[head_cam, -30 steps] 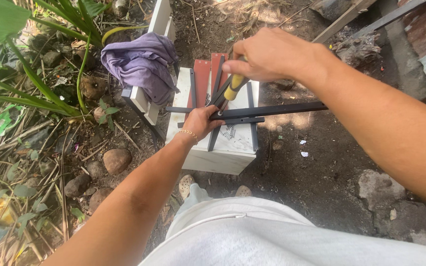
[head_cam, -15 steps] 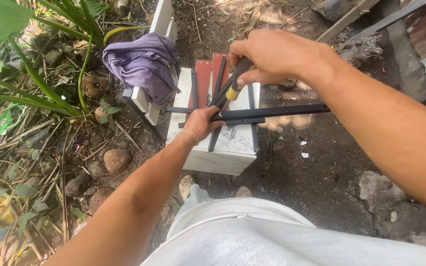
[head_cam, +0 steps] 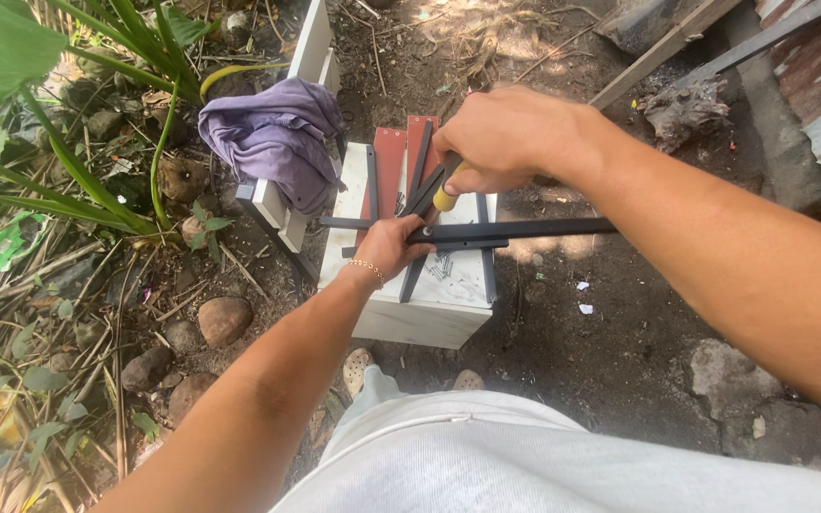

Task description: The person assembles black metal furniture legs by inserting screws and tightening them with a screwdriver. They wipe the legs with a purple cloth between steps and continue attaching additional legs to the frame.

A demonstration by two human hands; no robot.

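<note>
The long black metal bar (head_cam: 525, 229) lies level across the white block worktop (head_cam: 429, 313), its long axis running from 9 to 3 o'clock, the far end jutting out over bare dirt. The left hand (head_cam: 391, 245) is closed on the bar's near end. The right hand (head_cam: 505, 138) is clenched round a yellow-handled tool (head_cam: 446, 198), tilted toward 7 o'clock. A crumpled purple cloth (head_cam: 277, 138) sits at 10 o'clock; smooth stones (head_cam: 225, 318) lie at 8.
</note>
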